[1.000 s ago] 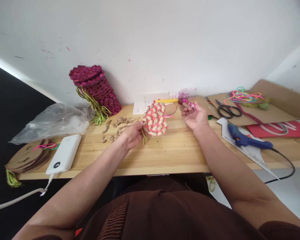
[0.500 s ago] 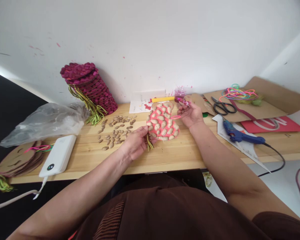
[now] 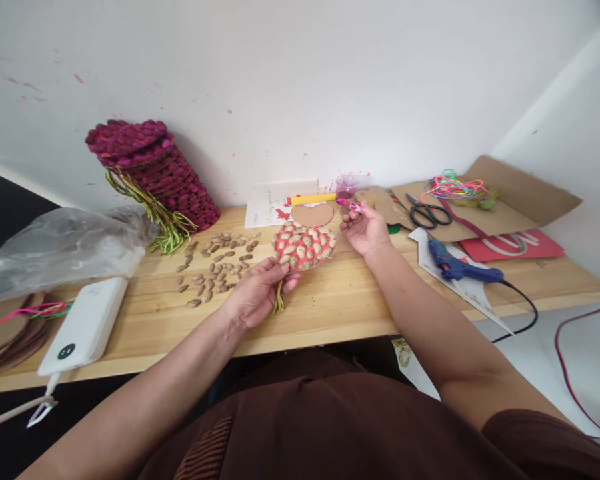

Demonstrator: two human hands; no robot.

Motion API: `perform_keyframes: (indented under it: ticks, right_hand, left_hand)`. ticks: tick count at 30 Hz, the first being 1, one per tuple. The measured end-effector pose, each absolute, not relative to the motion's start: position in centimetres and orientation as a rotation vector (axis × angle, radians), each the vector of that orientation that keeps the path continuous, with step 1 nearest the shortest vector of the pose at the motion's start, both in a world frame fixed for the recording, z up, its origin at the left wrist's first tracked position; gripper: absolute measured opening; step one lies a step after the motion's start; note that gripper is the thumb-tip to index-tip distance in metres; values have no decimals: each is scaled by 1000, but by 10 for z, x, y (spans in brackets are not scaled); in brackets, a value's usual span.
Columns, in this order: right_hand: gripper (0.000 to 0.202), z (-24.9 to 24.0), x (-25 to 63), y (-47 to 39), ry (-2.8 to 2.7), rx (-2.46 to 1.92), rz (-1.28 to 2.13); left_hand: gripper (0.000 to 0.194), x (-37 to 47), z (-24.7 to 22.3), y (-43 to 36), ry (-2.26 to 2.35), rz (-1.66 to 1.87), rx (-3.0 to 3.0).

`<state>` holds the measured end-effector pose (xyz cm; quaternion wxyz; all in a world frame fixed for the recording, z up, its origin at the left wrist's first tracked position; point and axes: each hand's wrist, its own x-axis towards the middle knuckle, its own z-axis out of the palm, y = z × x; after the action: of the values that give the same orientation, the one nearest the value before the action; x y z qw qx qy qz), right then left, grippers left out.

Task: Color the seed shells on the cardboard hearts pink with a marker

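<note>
My left hand [image 3: 260, 288] grips the lower left edge of a heart-shaped decoration [image 3: 304, 244]. Pale brownish nuts or seeds cover its pink-red face, and yellow-green tassel threads [image 3: 279, 298] hang below it. It is held tilted above the table. To its right, my right hand [image 3: 365, 230] pinches a small paintbrush [image 3: 350, 205] smeared with magenta paint, clear of the decoration. Just behind the brush stands a clear cup [image 3: 347, 187] with magenta paint in it. A plain brown cardboard heart [image 3: 313, 215] lies behind the decoration.
Loose brown seeds [image 3: 220, 270] are scattered at left, near a magenta stack [image 3: 155, 177] leaning on the wall. A plastic bag [image 3: 75, 243] and white power bank [image 3: 83, 327] lie further left. Scissors [image 3: 430, 215], a blue glue gun [image 3: 460, 267] and cardboard [image 3: 520, 190] occupy the right.
The decoration has tipped back and lies flatter to my view; the pink loop at its right side no longer shows. The whole view has shifted, moving things leftward in the picture.
</note>
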<state>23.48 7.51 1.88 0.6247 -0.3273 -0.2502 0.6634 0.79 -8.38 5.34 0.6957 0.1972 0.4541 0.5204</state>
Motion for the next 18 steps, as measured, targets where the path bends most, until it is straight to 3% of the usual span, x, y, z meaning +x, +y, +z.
perform_keyframes:
  ticks: [10,15,16,18]
  right_hand:
    - [33,19,233,74,-532,-773,1533]
    - [32,15,233,79,-536,-779,1524]
    - [32,15,233,80,-533,-779,1525]
    - [31,14,232,81,-521,-782,1528]
  left_hand:
    - [22,6,38,-82,1222,980,721]
    - [72,-15,44,-106,1630,985,1269]
    - [75,-17,49,-113,1644,1085,1356]
    - [62,-15,60,-129,1447,1123,1499]
